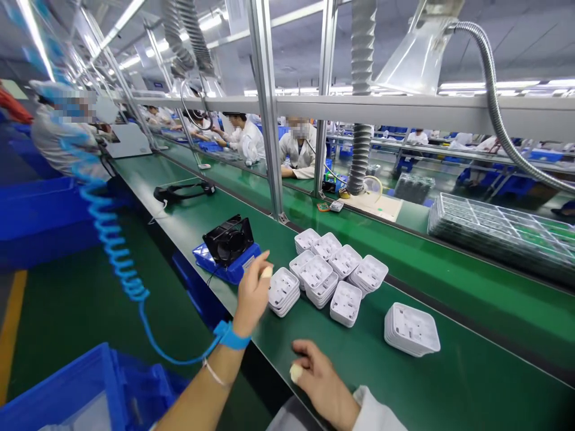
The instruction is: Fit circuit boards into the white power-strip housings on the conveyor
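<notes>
My left hand point(254, 293) is raised beside a stack of white plastic housings point(283, 288), fingers loosely bent and apart, nothing visible in them. A blue wrist strap point(235, 336) with a coiled cord point(112, 239) circles that wrist. Lower down, my right hand point(324, 383) hovers at the bench's near edge, its thumb and curved fingers apart and holding nothing. Pale finger cots cover both thumbs. More stacks of white housings point(317, 272) stand grouped in front of my hands, and a separate stack point(411, 329) sits to the right.
A small black fan point(228, 239) rests on a blue box point(233, 269) left of the stacks. Beyond runs a green conveyor belt point(449, 275), with metal posts point(266, 120) and clear trays point(503, 233). A blue bin point(103, 383) stands lower left. Co-workers sit farther along.
</notes>
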Motion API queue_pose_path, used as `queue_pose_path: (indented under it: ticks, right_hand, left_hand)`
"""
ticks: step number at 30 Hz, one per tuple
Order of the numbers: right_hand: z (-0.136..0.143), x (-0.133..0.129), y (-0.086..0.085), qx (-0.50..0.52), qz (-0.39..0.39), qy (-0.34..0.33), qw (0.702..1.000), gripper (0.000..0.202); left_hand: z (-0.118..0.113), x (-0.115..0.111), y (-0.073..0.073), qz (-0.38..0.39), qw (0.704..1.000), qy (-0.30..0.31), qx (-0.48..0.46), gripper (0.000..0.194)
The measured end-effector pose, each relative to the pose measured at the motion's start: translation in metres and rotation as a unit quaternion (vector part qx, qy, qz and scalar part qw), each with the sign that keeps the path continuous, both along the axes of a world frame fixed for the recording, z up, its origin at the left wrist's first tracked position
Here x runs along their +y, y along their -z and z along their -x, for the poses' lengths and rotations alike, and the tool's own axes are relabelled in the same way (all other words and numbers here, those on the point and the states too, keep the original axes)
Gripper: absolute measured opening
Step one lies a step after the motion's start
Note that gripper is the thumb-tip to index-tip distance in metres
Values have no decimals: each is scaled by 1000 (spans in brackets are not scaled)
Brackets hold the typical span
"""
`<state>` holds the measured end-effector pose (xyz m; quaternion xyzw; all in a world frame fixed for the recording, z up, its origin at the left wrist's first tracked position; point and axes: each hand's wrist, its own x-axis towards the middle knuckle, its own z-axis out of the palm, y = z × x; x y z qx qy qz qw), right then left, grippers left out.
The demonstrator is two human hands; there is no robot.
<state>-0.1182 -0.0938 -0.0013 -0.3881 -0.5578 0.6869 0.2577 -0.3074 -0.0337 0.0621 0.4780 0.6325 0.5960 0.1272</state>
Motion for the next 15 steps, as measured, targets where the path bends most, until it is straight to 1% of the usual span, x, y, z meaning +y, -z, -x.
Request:
queue_pose_path:
  ticks: [2, 3, 4, 5, 6, 7, 8, 9, 10, 11, 12, 13, 14, 15]
  right_hand:
    - [-10, -9, -3, -12, 6, -16, 1000, 43]
    - [-13, -11, -4, -14, 9, -18, 1000, 42]
    - [-14, -11, -4, -13, 9, -15, 1000, 41]
    - [-15, -11, -4, -12, 9, -11, 1000, 40]
    - [-15, -10, -2, -8, 9, -7, 1000, 39]
    - [-15, -10, 1, -1, 12, -5, 1000, 40]
    - [-18, -10, 4, 9, 14, -3, 1000, 40]
    - [-22, -11, 8, 19, 16, -1, 1000, 42]
    - [-30, -13, 11, 28, 17, 2, 999, 43]
    - [-41, -15, 14, 35, 15, 6, 999, 44]
    - [-55, -19, 16, 37, 9, 12, 999, 43]
    - [-73, -23, 17, 34, 2, 22, 999, 40]
    - [-93, -27, 17, 29, -5, 42, 999, 37]
    - [-115, -30, 15, 20, -11, 73, 997, 35]
  left_hand:
    - [6, 34, -44, 14, 991, 73, 108, 50]
    - [9, 54, -67, 11, 987, 92, 131, 55]
    - [11, 73, -88, 6, 986, 100, 135, 60]
    - [12, 89, -107, -8, 988, 89, 128, 63]
    - [10, 99, -123, -34, 989, 78, 120, 63]
    - [5, 102, -134, -64, 989, 74, 114, 60]
    - [-4, 98, -139, -92, 986, 80, 112, 55]
    - [-16, 86, -138, -114, 983, 95, 108, 49]
    - [-29, 68, -130, -121, 978, 133, 111, 43]
    - [-42, 47, -117, -117, 971, 170, 120, 39]
    - [-53, 24, -100, -102, 967, 190, 134, 36]
    - [-61, 2, -80, -84, 968, 186, 147, 34]
    - [-64, -16, -60, -77, 974, 157, 142, 36]
    - [-63, -31, -39, -80, 983, 106, 127, 38]
